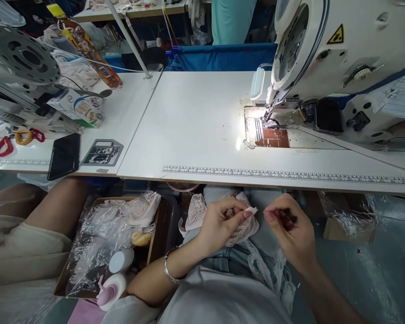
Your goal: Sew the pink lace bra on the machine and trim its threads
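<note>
Over my lap, my left hand [224,222] is closed, thumb and forefinger pinching a small pale end of a light pink lace bra [245,231]. The rest of the bra drapes across my thighs, partly hidden under that hand; a lace cup [195,211] shows to its left. Just to the right and apart from it is my right hand [292,231], its thumb against the forefinger. A small dark red object [286,219] shows inside its curled fingers; its kind is mostly hidden. Pale straps [266,270] hang down beside my right thigh.
A white sewing table [195,121] with a printed ruler edge lies ahead. The sewing machine [324,58] stands at the right, its lamp lit. A bottle [91,54], phone [65,155] and scissors [6,146] lie left. Beside me are a filled box [153,245] and a seated person's leg [59,204].
</note>
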Demonstrator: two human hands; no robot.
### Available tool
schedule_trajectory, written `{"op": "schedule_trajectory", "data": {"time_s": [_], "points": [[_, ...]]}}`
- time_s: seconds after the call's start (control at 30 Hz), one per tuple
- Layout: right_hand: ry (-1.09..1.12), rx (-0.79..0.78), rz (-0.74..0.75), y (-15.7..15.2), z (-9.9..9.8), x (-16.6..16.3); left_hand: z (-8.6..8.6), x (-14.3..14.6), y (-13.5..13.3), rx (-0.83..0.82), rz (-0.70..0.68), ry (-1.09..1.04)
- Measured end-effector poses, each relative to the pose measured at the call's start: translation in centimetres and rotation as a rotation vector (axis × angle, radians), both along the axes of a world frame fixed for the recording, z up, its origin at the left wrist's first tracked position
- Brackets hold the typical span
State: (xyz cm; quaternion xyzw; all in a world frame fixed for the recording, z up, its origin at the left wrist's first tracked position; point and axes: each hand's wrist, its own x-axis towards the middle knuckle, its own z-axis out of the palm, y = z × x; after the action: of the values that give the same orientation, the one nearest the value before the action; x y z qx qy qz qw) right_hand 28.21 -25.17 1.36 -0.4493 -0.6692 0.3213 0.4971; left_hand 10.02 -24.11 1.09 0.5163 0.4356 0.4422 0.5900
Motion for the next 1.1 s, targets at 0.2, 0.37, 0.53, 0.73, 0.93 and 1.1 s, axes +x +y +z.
{"op": "schedule_trajectory", "data": {"time_s": [0.2, 0.37, 0.53, 0.73, 0.93, 1.1], "points": [[-0.074, 0.004, 0.013, -0.3, -0.6, -0.6, 0.3, 0.1, 0.1, -0.017, -0.019, -0.02], [-0.06, 0.034, -0.009, 0.0, -0.5, -1.0, -0.1, 0.0, -0.1, -0.036, -0.001, -0.022], [-0.054, 0.018, -0.007, 0.0, -0.5, -1.1, -0.3, 0.0, -0.2, 0.044, 0.007, 0.053], [-0.024, -0.016, -0.005, -0.2, -0.7, -1.1, -0.2, -0.1, -0.1, 0.101, 0.015, 0.111], [0.002, -0.057, -0.044, 0.0, -0.6, -1.3, -0.1, -0.1, -0.2, 0.133, 0.037, 0.128], [0.28, -0.366, 0.117, 0.2, -1.0, -1.3, -0.4, 0.1, -0.3, 0.147, 0.065, 0.093]]}}
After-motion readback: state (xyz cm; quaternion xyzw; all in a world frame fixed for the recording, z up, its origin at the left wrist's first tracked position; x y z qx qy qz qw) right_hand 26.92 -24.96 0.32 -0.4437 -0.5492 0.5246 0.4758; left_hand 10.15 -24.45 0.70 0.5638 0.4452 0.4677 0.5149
